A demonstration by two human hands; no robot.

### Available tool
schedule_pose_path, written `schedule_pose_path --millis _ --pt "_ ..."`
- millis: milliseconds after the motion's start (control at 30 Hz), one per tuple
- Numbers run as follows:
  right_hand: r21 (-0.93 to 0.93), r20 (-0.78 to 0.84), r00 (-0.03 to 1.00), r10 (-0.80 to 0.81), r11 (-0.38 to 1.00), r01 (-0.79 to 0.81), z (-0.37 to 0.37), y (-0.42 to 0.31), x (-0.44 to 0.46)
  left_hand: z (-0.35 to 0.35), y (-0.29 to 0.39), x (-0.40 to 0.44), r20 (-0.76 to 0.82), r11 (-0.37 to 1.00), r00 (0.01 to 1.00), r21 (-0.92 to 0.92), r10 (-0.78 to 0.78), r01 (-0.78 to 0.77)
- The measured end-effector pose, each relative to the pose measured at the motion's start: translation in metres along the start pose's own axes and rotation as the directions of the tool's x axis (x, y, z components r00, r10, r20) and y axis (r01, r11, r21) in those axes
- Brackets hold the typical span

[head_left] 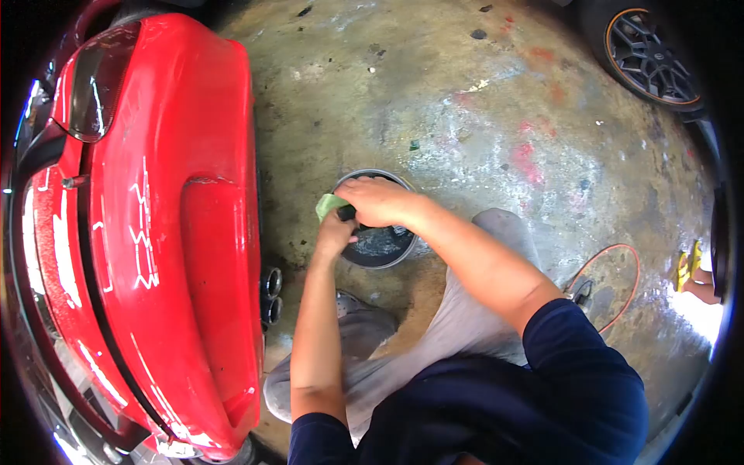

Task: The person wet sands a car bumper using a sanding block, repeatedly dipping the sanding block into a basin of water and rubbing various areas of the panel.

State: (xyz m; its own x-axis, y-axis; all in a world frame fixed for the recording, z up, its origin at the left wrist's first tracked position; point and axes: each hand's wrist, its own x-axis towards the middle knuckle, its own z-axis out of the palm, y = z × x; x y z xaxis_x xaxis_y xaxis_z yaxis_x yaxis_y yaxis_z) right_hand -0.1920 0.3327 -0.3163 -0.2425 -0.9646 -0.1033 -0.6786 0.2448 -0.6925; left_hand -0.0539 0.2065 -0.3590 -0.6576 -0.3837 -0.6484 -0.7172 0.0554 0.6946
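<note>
A round bucket (pixel 377 262) of dark water with some foam stands on the floor in front of me. Both hands meet over its far left part. My left hand (pixel 336 232) is closed around a small black block (pixel 346 212), whose exact kind I cannot make out. Just beyond it, my right hand (pixel 376 201) reaches across the bucket, its fingers curled down against a light green cloth (pixel 328 204). The cloth hangs out past the bucket's left rim. My right fingertips are partly hidden.
A red car bumper (pixel 221 271) rises close on my left, with twin exhaust tips (pixel 272 296) low beside it. A reddish hose (pixel 638 271) curves over the stained concrete floor (pixel 434 101) at right. Another car's wheel (pixel 652 58) and a person's foot in a yellow sandal (pixel 685 271) are farther right.
</note>
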Motion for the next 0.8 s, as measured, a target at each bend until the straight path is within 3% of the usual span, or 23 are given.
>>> schedule_pose_path --millis 100,233,267,400,500,533,567,633,767,800 --pt "0.034 0.182 0.983 0.024 0.999 -0.031 -0.021 -0.014 -0.003 -0.038 0.026 -0.019 -0.008 0.984 0.998 -0.169 -0.056 0.054" --pt "0.094 0.081 0.994 -0.074 0.993 0.066 -0.010 -0.022 0.009 -0.059 0.055 -0.049 -0.031 0.948 0.998 -0.317 -0.051 0.038" --pt "0.071 0.066 0.995 -0.075 0.995 0.070 -0.008 -0.022 0.014 -0.061 0.055 -0.052 -0.047 0.962 0.998 -0.272 -0.029 0.015" --pt "0.264 0.037 0.998 -0.043 0.964 0.032 0.006 -0.018 0.027 -0.070 0.067 -0.071 -0.149 0.950 0.976 -0.294 -0.159 0.109" --pt "0.446 0.113 0.986 0.122 0.880 -0.160 0.013 -0.012 0.043 -0.077 0.057 -0.080 -0.308 1.000 0.951 0.023 -0.008 0.016" --pt "0.559 0.103 0.990 0.097 0.818 -0.138 0.012 -0.011 0.046 -0.081 0.056 -0.082 -0.348 0.979 0.937 0.197 0.015 0.058" --pt "0.656 0.240 0.967 0.087 0.720 -0.228 0.010 -0.009 0.049 -0.082 0.053 -0.086 -0.406 0.904 0.892 0.427 0.198 -0.006" --pt "0.757 0.145 0.984 0.102 0.629 -0.177 0.018 -0.013 0.054 -0.069 0.082 -0.112 -0.363 0.582 0.754 0.813 0.548 -0.032" --pt "0.917 0.171 0.977 0.128 0.342 -0.205 0.028 -0.016 0.057 -0.060 0.113 -0.121 -0.299 0.561 0.831 0.828 0.469 -0.019" --pt "0.913 0.163 0.979 0.121 0.358 -0.197 0.028 -0.017 0.056 -0.058 0.119 -0.120 -0.284 0.523 0.858 0.852 0.429 0.021"
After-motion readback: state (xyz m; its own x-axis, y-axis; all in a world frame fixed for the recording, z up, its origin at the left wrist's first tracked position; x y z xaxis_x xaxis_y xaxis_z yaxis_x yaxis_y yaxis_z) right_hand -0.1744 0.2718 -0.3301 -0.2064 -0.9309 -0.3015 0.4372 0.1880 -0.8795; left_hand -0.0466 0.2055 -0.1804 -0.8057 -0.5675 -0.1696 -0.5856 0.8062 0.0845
